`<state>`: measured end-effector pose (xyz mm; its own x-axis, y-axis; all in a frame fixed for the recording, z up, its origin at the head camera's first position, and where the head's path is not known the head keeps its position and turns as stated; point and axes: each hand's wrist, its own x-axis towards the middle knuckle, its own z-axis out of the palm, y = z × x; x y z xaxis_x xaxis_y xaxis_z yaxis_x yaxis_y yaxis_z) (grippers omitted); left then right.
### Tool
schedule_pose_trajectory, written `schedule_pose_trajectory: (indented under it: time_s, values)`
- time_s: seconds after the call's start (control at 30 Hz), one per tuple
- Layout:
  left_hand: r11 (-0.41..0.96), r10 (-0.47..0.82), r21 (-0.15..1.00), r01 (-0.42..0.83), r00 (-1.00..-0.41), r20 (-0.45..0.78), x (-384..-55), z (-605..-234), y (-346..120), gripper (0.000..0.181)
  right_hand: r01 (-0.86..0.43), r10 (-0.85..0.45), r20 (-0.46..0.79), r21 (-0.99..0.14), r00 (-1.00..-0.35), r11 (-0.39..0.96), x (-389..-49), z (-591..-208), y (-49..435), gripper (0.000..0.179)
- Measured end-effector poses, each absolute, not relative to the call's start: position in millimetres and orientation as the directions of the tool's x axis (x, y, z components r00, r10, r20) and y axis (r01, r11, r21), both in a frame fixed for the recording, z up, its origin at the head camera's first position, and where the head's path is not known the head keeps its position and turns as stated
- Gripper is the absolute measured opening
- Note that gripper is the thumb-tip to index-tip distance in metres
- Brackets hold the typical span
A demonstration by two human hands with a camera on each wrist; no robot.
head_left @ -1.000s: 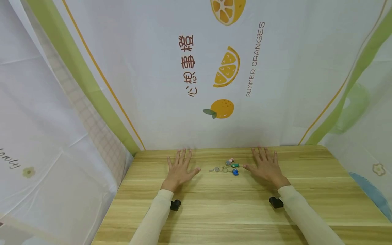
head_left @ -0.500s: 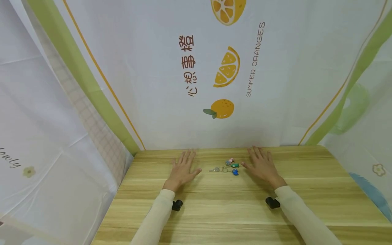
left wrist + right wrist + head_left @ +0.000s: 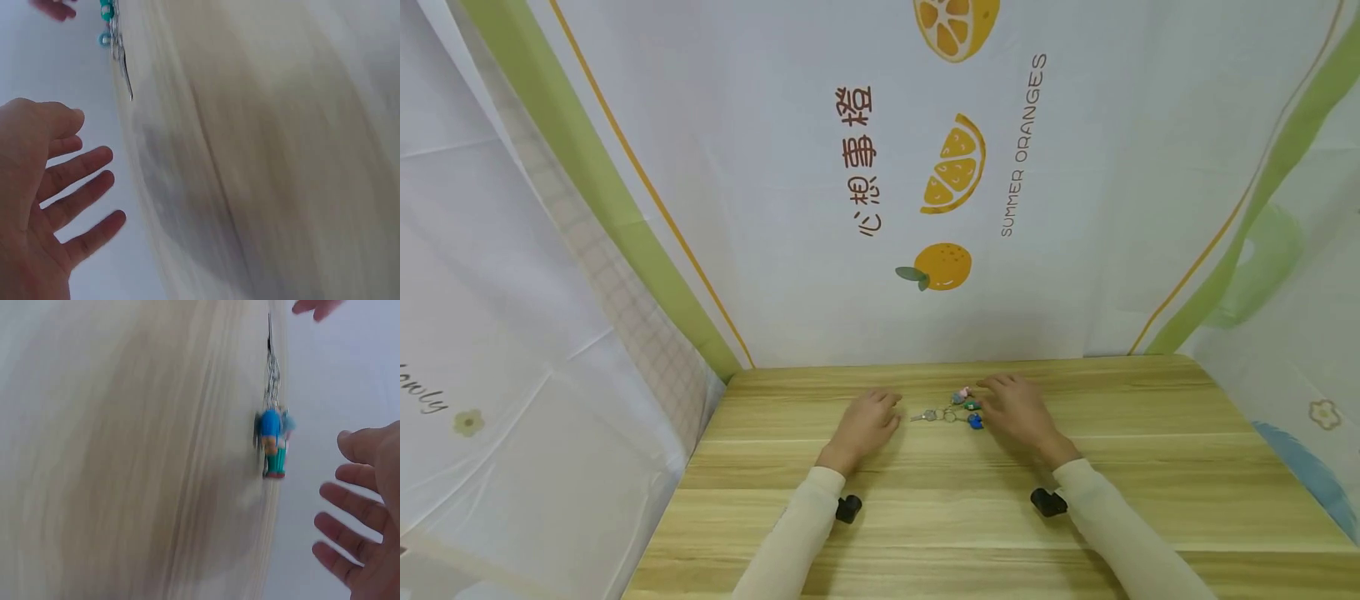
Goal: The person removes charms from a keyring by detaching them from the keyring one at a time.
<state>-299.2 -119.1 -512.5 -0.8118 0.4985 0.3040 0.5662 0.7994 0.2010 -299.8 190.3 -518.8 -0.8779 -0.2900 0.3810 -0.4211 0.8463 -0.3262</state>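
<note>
Printed white cloth [image 3: 775,250] backs the table [image 3: 940,517]; left hand [image 3: 863,427] and right hand [image 3: 1018,414] have drawn inward, loosely curved, holding nothing; the keychain [image 3: 931,415] lies between, its charms [image 3: 975,422] now seemingly within the right hand's reach.

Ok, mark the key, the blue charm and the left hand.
Key [image 3: 929,415], head view: its bow.
Blue charm [image 3: 976,422], head view: its middle.
Left hand [image 3: 863,423], head view: its back.

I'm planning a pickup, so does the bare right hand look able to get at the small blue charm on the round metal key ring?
Probably yes: the right hand is empty and close by, and nothing visibly blocks the blue charm on that side.
</note>
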Motion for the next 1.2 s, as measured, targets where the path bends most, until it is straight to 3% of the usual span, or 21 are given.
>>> schedule_pose_trajectory:
  time_s: [0.2,0.5,0.97,1.2]
  values:
    - [0.771,0.542,0.154,0.618,-0.764,0.351,-298,-514,-99,0.02,-0.483,-0.338,0.419,-0.311,-0.843,0.819,-299,-523,169,0.02]
    - [0.756,0.561,0.137,0.64,-0.741,0.37,-299,-517,-70,0.01,-0.493,-0.359,0.391,-0.328,-0.848,0.806,-295,-529,148,0.001]
    - [0.806,0.568,0.039,0.59,-0.791,0.227,-300,-523,-47,0.017,-0.529,-0.399,0.445,-0.218,-0.802,0.82,-302,-542,139,0.007]
    - [0.817,0.555,0.06,0.574,-0.809,0.192,-300,-526,-44,0.014,-0.545,-0.43,0.439,-0.176,-0.789,0.82,-302,-544,139,0.01]
